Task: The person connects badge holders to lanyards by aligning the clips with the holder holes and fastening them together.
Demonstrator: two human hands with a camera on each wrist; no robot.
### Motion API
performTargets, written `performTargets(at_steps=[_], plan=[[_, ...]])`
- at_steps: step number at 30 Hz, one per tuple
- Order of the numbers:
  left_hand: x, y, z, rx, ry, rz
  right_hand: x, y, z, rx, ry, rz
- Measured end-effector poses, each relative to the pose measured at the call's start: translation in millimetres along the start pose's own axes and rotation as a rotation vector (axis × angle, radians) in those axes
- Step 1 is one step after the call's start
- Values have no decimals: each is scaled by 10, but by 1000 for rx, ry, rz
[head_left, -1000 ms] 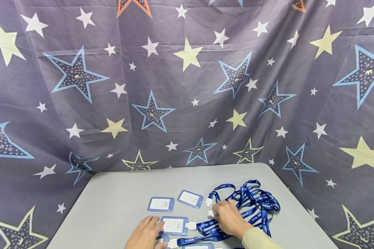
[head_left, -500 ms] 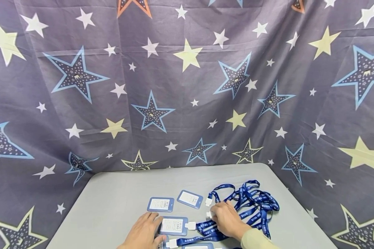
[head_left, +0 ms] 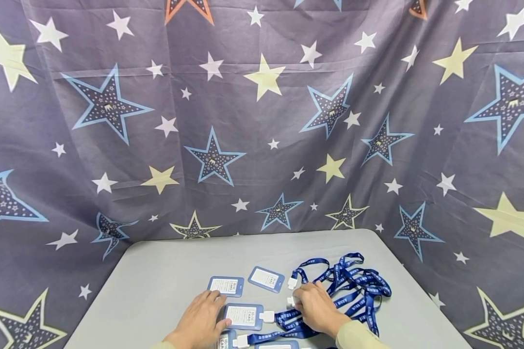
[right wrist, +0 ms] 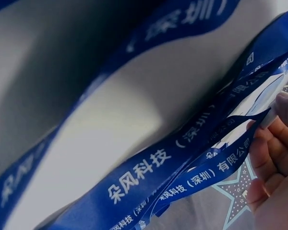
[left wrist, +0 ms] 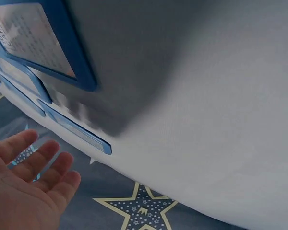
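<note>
My right hand [head_left: 315, 306] pinches the white plastic clip [head_left: 291, 301] of a blue lanyard [right wrist: 201, 175] between thumb and fingers. White lettering runs along the straps. My left hand [head_left: 201, 317] is raised low over the table, fingers loosely spread in the left wrist view with nothing in them. In the head view, its fingertips overlap the near edge of a blue-framed badge holder [head_left: 232, 286], and its thumb is at the left edge of another badge holder [head_left: 244, 316], which is joined to a white clip [head_left: 267, 316].
A loose badge holder [head_left: 266, 279] lies at the back. Two more, [head_left: 226, 340] one beside my left wrist and another badge holder [head_left: 277, 345], sit at the near edge. Tangled lanyards [head_left: 362, 281] spread over the right of the grey table [head_left: 157, 271]. A star-patterned curtain [head_left: 227, 121] hangs behind.
My left hand has moved away from the near badge holder, forward toward the back-left one. My right hand has shifted slightly left, still pinching the white clip.
</note>
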State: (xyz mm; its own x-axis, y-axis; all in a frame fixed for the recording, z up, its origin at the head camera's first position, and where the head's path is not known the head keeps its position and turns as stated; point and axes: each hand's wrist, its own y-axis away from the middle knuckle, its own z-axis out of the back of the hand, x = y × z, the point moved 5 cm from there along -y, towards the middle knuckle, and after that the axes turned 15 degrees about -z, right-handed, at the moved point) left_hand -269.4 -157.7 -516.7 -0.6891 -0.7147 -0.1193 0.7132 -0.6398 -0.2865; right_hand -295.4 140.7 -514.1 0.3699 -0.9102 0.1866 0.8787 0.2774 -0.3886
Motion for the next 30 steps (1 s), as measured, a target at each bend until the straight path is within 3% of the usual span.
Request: performTargets(at_steps=[9,20,30], plan=[[120,-79,-16,-17,-33,26,6,15,-1,-1,-14,6],[288,-180,0,22,-26,99,12,16,2,25,-7,19],[348,-228,-16,40,-31,117,33,13,-10,-1,-17,29]])
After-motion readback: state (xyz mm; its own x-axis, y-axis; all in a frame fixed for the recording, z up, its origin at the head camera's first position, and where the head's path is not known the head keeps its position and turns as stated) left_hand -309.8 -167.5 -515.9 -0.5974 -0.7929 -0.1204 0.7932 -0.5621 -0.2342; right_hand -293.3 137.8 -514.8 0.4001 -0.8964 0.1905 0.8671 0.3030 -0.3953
